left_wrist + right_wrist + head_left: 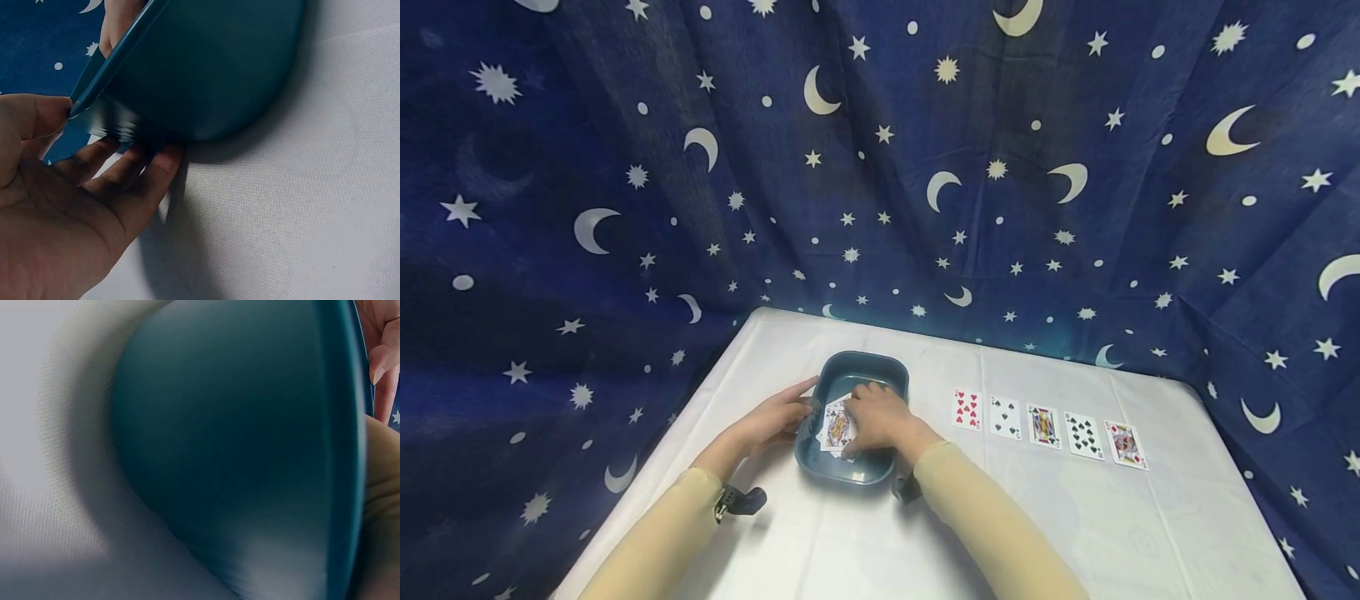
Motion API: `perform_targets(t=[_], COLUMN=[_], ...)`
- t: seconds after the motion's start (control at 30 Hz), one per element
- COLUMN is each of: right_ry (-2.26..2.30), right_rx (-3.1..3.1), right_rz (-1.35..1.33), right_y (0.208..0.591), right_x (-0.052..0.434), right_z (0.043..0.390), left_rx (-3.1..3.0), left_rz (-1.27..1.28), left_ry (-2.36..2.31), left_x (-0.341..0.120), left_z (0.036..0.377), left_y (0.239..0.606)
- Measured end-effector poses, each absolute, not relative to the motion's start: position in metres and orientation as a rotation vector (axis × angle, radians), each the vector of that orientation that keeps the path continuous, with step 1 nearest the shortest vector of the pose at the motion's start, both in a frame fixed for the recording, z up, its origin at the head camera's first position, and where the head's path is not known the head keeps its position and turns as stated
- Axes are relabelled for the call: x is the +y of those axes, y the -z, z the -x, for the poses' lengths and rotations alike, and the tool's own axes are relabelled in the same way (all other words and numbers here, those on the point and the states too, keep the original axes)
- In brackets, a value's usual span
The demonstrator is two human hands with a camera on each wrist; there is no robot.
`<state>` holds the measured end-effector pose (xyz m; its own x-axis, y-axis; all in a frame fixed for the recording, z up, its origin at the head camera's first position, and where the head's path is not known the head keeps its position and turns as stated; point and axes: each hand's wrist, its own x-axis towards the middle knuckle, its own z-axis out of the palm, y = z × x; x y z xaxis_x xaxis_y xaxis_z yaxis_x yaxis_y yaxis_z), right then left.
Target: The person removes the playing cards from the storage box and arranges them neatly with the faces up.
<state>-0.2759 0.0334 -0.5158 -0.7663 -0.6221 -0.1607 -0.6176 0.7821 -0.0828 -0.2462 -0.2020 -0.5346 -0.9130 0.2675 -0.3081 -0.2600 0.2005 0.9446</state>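
A dark teal tray (pixel 863 363) stands on the white table (pixel 1075 533), with a small stack of playing cards (pixel 836 430) inside, a face card on top. My left hand (pixel 796 410) holds the tray's left rim. In the left wrist view my left hand (pixel 81 144) has its thumb on the rim of the tray (pixel 206 69) and its fingers (pixel 134 172) under the outer wall. My right hand (pixel 852 432) reaches into the tray, fingers bent over the stack's far edge and thumb at its near edge. The right wrist view shows mostly the tray's outer wall (pixel 237 444).
Right of the tray, several cards lie face up in a row, from a red hearts card (pixel 967 409) to a red face card (pixel 1125 444). A dark blue moon-and-star curtain (pixel 880 167) hangs behind and beside the table.
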Motion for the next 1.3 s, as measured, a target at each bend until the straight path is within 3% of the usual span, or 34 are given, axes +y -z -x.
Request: perform_targets(t=[0.83,1.3], right_ry=[0.130,0.383], right_rx=[2.804,2.921], right_rz=[1.018,1.015], right_y=[0.521,0.464], right_x=[0.037,0.090], right_z=[0.281,0.281], left_rx=[2.070,2.065], left_rz=[-0.022,0.000], left_ry=[-1.746,-1.746], left_x=[-0.203,-0.201], left_z=[0.247,0.247], left_y=[0.534,0.532])
